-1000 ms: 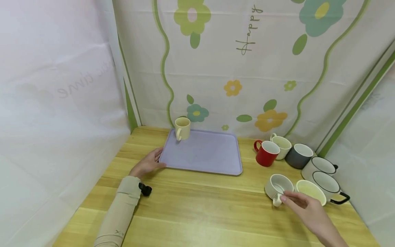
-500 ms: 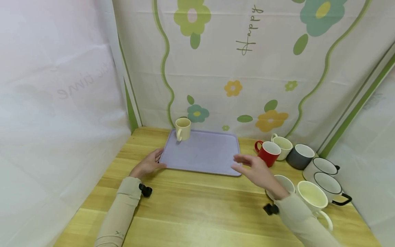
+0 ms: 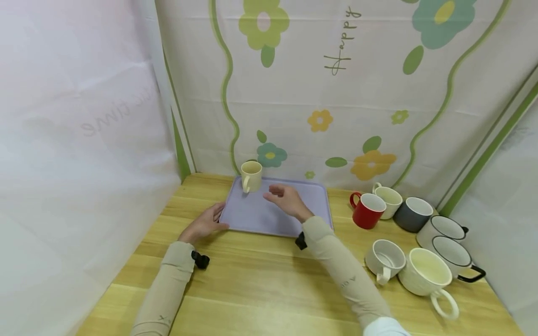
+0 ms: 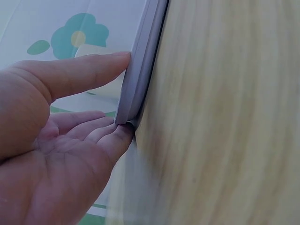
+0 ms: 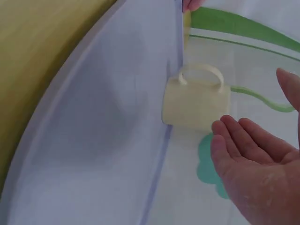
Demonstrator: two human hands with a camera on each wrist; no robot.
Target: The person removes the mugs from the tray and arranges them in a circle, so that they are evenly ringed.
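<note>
A lilac tray (image 3: 269, 214) lies flat on the table, with a cream mug (image 3: 253, 181) upright at its back left corner. My left hand (image 3: 204, 224) holds the tray's near left corner between thumb and fingers; the left wrist view shows the thumb tip at the rim (image 4: 137, 70). Over the tray, to the right of the mug, hovers my right hand (image 3: 287, 200), fingers loosely bent and nothing in them. From the right wrist, the cream mug (image 5: 194, 105) appears just beyond the right fingertips (image 5: 219, 140), with its handle in sight.
At the right stand several mugs: a red mug (image 3: 364, 217), a cream mug (image 3: 391, 205) behind it, a dark grey mug (image 3: 409, 219), white mugs with black rims (image 3: 426, 231), a white mug (image 3: 378, 268) and a large cream mug (image 3: 416, 280). A flowered curtain (image 3: 294, 84) hangs behind the table.
My right hand has left the white mug at the right and swung left over the tray towards the cream mug. The left hand keeps its place at the tray's corner.
</note>
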